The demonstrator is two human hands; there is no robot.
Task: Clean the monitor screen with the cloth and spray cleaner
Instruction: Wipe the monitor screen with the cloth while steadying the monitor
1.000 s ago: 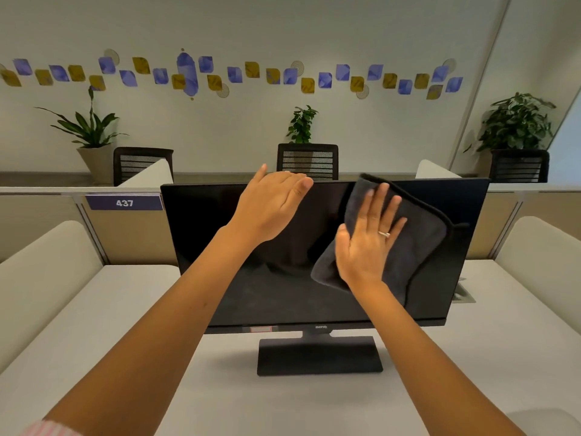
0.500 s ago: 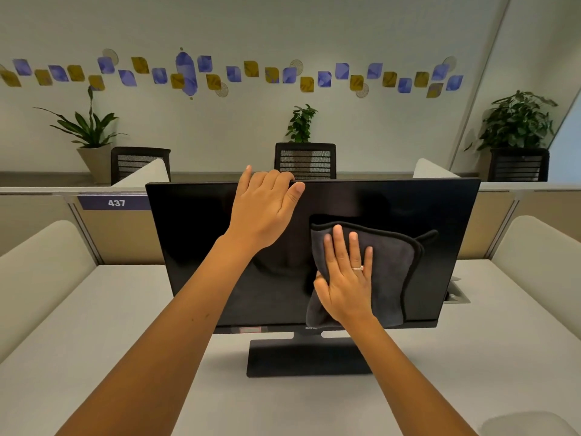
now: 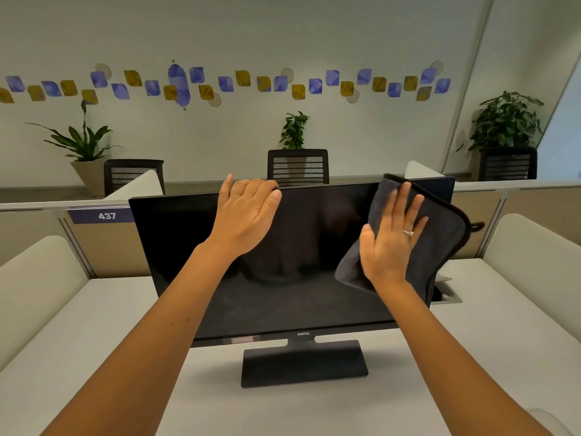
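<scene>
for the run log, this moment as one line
left hand grips monitor top edge | right hand presses cloth on screen, upper right | stage: wiping

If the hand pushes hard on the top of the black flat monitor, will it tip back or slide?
Probably apt to tip: the wide black flat monitor stands on one narrow neck over a small flat black base. The left hand grips its top edge, likely to steady it. The smooth white desk may let it slide.

We see a black monitor [image 3: 314, 247], a dark grey cloth [image 3: 440, 234] edged in black, a white table [image 3: 94, 341], and blue-and-gold wall decals [image 3: 332, 77].
</scene>
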